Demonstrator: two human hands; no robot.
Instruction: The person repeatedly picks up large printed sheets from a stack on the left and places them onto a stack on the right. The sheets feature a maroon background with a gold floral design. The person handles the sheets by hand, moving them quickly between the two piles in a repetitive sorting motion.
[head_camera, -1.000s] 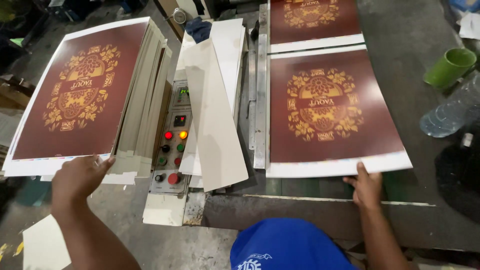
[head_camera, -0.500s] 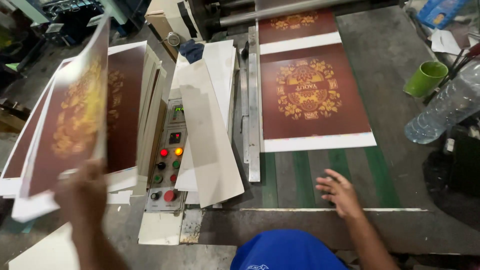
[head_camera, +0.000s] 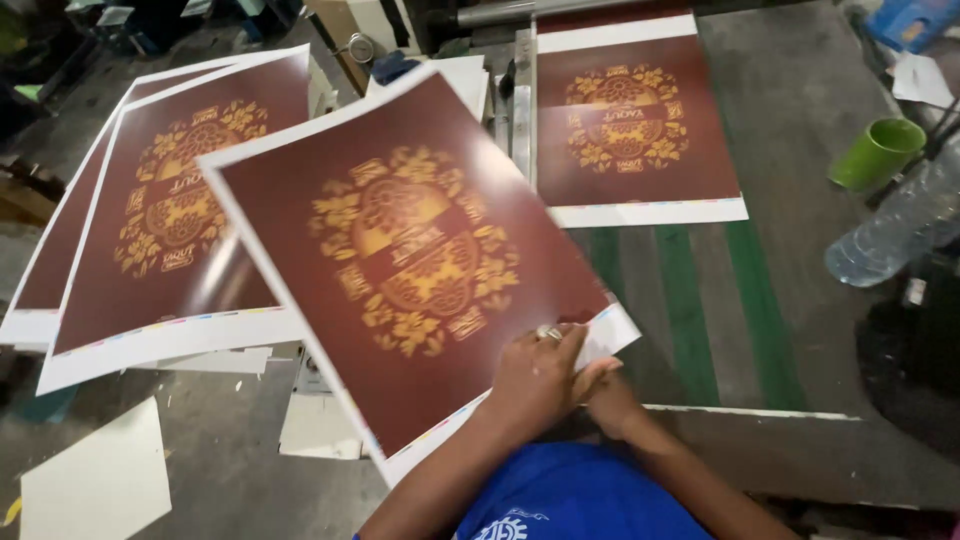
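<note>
Your left hand (head_camera: 540, 375) pinches one maroon printed sheet (head_camera: 410, 260) off the stack (head_camera: 160, 220) at nine o'clock; your right hand (head_camera: 605, 385), likely gripping underneath, isn't clear. Many sheets remain.

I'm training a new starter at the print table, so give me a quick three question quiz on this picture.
1. True or false: the lifted printed sheet is dark red with a gold ornament.
2. What lies right of the flat sheet on the table? A) green cup B) red bucket C) scissors
3. Which hand presses on top of the lifted sheet's lower corner?

Key:
1. True.
2. A, the green cup.
3. The left hand; the right hand is mostly hidden beneath it.
</note>
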